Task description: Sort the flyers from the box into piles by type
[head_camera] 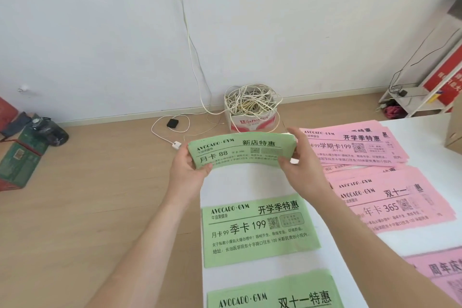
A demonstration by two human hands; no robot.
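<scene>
The person holds a bunch of green flyers (237, 151) up over the far end of the white bench (250, 180). The left hand (188, 170) grips its left end and the right hand (303, 157) grips its right end. The fingers (291, 132) are curled round the paper, and the bunch bends up in the middle like a little bridge.

At 6 o'clock from the bunch a green pile (260, 230) lies flat on the bench. A second green pile (272, 292) lies past it, closer to the person. At 3 o'clock are the pink piles (385, 205), some a bit crooked. A brown box (453, 132) peeks in at the right edge, at about 2 o'clock. At 12 o'clock, down on the floor (100, 207), sits a carton of tangled wires (250, 110).

I think this bunch wants a spot of its own, since its big heading is not the same as on the two green piles.

What could go wrong? All the green paper looks alike, so it could land on the wrong green pile. The bunch is bent and held only at the ends, so loose sheets could slide out. The bench edge is close at 9 o'clock, and a slipped sheet would drop to the floor.
</scene>
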